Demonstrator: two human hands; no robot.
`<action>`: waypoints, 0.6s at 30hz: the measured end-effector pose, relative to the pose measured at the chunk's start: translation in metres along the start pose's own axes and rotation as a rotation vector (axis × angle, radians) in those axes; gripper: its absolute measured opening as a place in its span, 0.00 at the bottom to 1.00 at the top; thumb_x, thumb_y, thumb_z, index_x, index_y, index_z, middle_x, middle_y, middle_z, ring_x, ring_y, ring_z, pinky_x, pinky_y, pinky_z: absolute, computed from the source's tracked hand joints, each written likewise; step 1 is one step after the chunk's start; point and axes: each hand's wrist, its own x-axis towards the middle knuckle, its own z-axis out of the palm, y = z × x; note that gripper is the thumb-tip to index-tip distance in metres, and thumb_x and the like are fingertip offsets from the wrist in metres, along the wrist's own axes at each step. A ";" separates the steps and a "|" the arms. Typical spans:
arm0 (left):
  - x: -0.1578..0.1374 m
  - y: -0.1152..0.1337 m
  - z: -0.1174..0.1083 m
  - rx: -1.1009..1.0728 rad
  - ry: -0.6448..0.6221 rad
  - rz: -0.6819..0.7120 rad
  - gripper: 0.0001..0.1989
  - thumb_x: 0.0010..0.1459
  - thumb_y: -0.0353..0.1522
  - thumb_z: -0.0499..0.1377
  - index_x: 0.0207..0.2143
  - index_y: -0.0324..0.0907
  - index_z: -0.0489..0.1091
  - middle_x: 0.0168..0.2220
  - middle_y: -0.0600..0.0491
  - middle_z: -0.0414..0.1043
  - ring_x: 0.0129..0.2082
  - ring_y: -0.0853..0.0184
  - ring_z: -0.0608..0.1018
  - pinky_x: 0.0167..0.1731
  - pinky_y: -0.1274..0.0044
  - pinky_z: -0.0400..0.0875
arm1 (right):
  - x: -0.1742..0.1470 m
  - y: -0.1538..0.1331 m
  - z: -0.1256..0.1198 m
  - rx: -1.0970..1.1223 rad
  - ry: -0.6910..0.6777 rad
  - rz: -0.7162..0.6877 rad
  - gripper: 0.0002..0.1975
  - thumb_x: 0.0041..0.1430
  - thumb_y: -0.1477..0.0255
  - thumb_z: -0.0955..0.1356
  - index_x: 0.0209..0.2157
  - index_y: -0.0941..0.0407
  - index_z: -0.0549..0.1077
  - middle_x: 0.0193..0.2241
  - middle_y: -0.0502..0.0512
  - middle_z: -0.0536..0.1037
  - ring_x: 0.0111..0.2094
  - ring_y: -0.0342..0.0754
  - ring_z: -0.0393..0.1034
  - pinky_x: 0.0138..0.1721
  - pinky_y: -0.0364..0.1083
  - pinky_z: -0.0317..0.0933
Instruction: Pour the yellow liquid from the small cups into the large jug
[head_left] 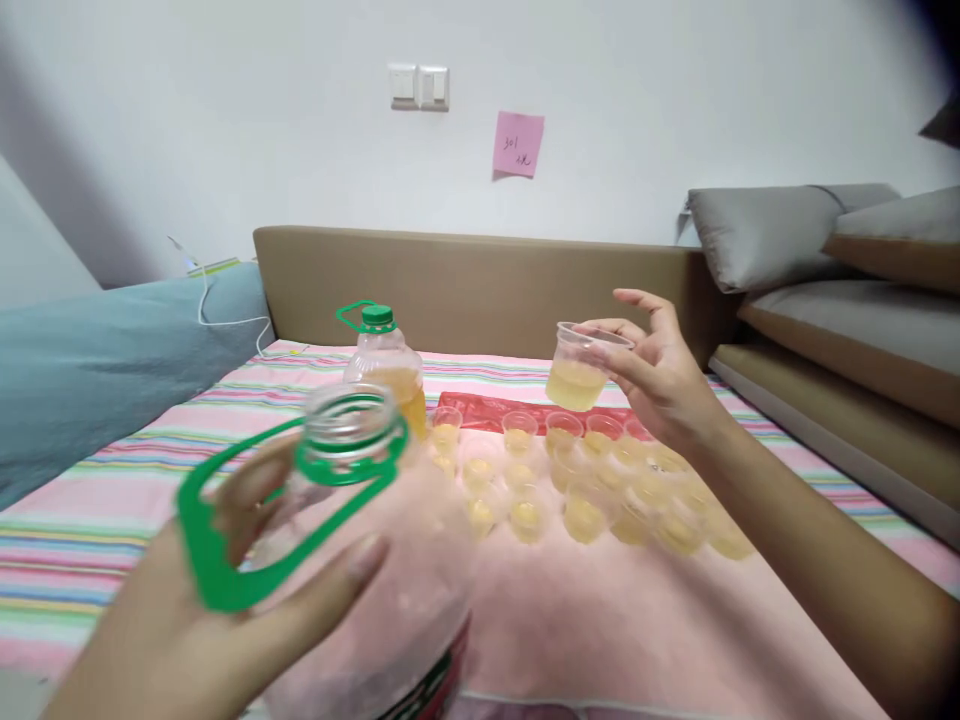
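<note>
My left hand (225, 600) is wrapped round the neck and shoulder of a large clear plastic jug (397, 560), whose green handle ring (214, 550) lies over the hand. The jug's mouth has no cap on it. My right hand (652, 370) pinches the rim of a clear plastic cup (577, 375), holding it in the air. Pale yellow liquid fills about half of that cup. Below it, several similar cups (585, 515) with yellowish liquid stand in rows on a pink cloth (570, 620).
Behind the jug stands a second jug (386, 375) with a green cap and amber liquid. A red sheet (487, 408) lies behind the cups. Grey and brown cushions (862, 310) are stacked at the right. A brown headboard (480, 290) runs along the wall. A white cable (225, 322) hangs at left.
</note>
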 end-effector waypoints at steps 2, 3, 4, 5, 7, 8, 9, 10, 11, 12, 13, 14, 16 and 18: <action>-0.001 0.020 0.026 -0.038 -0.189 0.054 0.32 0.50 0.53 0.74 0.56 0.54 0.78 0.57 0.52 0.82 0.58 0.43 0.82 0.62 0.55 0.79 | -0.012 -0.011 -0.013 -0.019 0.002 0.003 0.45 0.57 0.53 0.82 0.61 0.46 0.53 0.51 0.56 0.74 0.64 0.59 0.69 0.65 0.61 0.69; -0.002 0.029 0.039 -0.065 -0.257 0.077 0.31 0.53 0.51 0.73 0.57 0.53 0.78 0.58 0.51 0.82 0.58 0.44 0.82 0.62 0.56 0.79 | -0.018 -0.017 -0.020 -0.033 0.000 0.003 0.44 0.58 0.54 0.82 0.62 0.46 0.53 0.52 0.56 0.74 0.65 0.59 0.68 0.65 0.61 0.70; -0.002 0.037 0.050 -0.093 -0.301 0.099 0.29 0.55 0.49 0.73 0.58 0.53 0.77 0.58 0.52 0.82 0.58 0.46 0.82 0.61 0.58 0.80 | -0.024 -0.023 -0.026 -0.046 -0.001 0.001 0.43 0.59 0.55 0.82 0.62 0.45 0.53 0.52 0.56 0.74 0.65 0.59 0.68 0.65 0.61 0.71; -0.003 0.044 0.059 -0.122 -0.361 0.108 0.27 0.56 0.47 0.72 0.57 0.54 0.78 0.57 0.53 0.82 0.57 0.48 0.83 0.60 0.60 0.80 | -0.029 -0.028 -0.032 -0.056 -0.001 -0.002 0.43 0.60 0.56 0.82 0.62 0.46 0.54 0.52 0.56 0.74 0.64 0.59 0.69 0.64 0.61 0.72; -0.004 0.053 0.076 -0.184 -0.442 0.116 0.22 0.58 0.42 0.71 0.55 0.57 0.79 0.56 0.57 0.83 0.57 0.52 0.83 0.57 0.64 0.81 | -0.039 -0.039 -0.043 -0.079 0.003 -0.005 0.43 0.61 0.57 0.82 0.63 0.46 0.54 0.52 0.57 0.75 0.63 0.59 0.70 0.62 0.60 0.73; -0.005 0.056 0.083 -0.207 -0.466 0.119 0.21 0.57 0.40 0.71 0.54 0.58 0.79 0.56 0.60 0.83 0.57 0.54 0.83 0.57 0.65 0.81 | -0.044 -0.044 -0.047 -0.095 0.003 -0.005 0.43 0.62 0.57 0.82 0.64 0.47 0.54 0.53 0.58 0.75 0.61 0.59 0.72 0.61 0.60 0.74; -0.005 0.057 0.089 -0.221 -0.475 0.122 0.22 0.57 0.39 0.71 0.54 0.60 0.79 0.56 0.61 0.82 0.58 0.55 0.82 0.57 0.66 0.81 | -0.049 -0.049 -0.050 -0.110 0.001 -0.007 0.44 0.62 0.57 0.82 0.65 0.46 0.53 0.53 0.58 0.75 0.59 0.58 0.74 0.60 0.60 0.75; -0.006 0.058 0.094 -0.228 -0.474 0.126 0.23 0.56 0.38 0.71 0.55 0.61 0.79 0.56 0.62 0.82 0.58 0.56 0.82 0.58 0.66 0.80 | -0.053 -0.053 -0.053 -0.123 -0.002 -0.010 0.44 0.62 0.57 0.82 0.65 0.46 0.53 0.53 0.58 0.76 0.56 0.58 0.76 0.59 0.59 0.76; -0.007 0.058 0.098 -0.229 -0.467 0.131 0.24 0.56 0.38 0.72 0.56 0.62 0.79 0.57 0.62 0.82 0.59 0.56 0.81 0.59 0.66 0.79 | -0.057 -0.058 -0.055 -0.132 -0.008 -0.011 0.45 0.62 0.58 0.82 0.66 0.45 0.52 0.53 0.58 0.76 0.54 0.57 0.77 0.57 0.58 0.77; -0.008 0.058 0.101 -0.227 -0.464 0.134 0.25 0.56 0.38 0.72 0.56 0.63 0.79 0.57 0.62 0.82 0.60 0.55 0.80 0.60 0.65 0.78 | -0.061 -0.062 -0.057 -0.140 -0.015 -0.014 0.46 0.63 0.58 0.82 0.67 0.45 0.52 0.53 0.59 0.76 0.53 0.57 0.78 0.56 0.57 0.78; -0.008 0.058 0.103 -0.224 -0.464 0.136 0.24 0.56 0.38 0.72 0.56 0.62 0.79 0.57 0.61 0.82 0.60 0.55 0.80 0.60 0.64 0.78 | -0.064 -0.066 -0.057 -0.146 -0.023 -0.018 0.46 0.63 0.59 0.82 0.68 0.45 0.51 0.53 0.59 0.76 0.52 0.56 0.78 0.54 0.56 0.79; -0.009 0.059 0.104 -0.220 -0.461 0.136 0.24 0.55 0.38 0.72 0.55 0.62 0.79 0.57 0.60 0.82 0.59 0.54 0.80 0.60 0.63 0.78 | -0.067 -0.069 -0.057 -0.154 -0.026 -0.021 0.45 0.64 0.60 0.82 0.68 0.44 0.51 0.53 0.59 0.76 0.52 0.56 0.78 0.53 0.54 0.79; -0.010 0.059 0.105 -0.207 -0.445 0.135 0.22 0.55 0.38 0.71 0.53 0.61 0.80 0.55 0.59 0.82 0.58 0.53 0.81 0.57 0.62 0.80 | -0.071 -0.075 -0.056 -0.179 -0.031 -0.024 0.44 0.65 0.60 0.81 0.68 0.44 0.51 0.53 0.59 0.76 0.53 0.55 0.78 0.53 0.53 0.79; -0.011 0.059 0.104 -0.207 -0.422 0.128 0.22 0.54 0.39 0.72 0.53 0.58 0.80 0.55 0.56 0.82 0.57 0.52 0.82 0.57 0.61 0.80 | -0.073 -0.079 -0.052 -0.200 -0.032 -0.024 0.43 0.65 0.59 0.81 0.67 0.43 0.52 0.54 0.59 0.76 0.52 0.55 0.78 0.53 0.53 0.79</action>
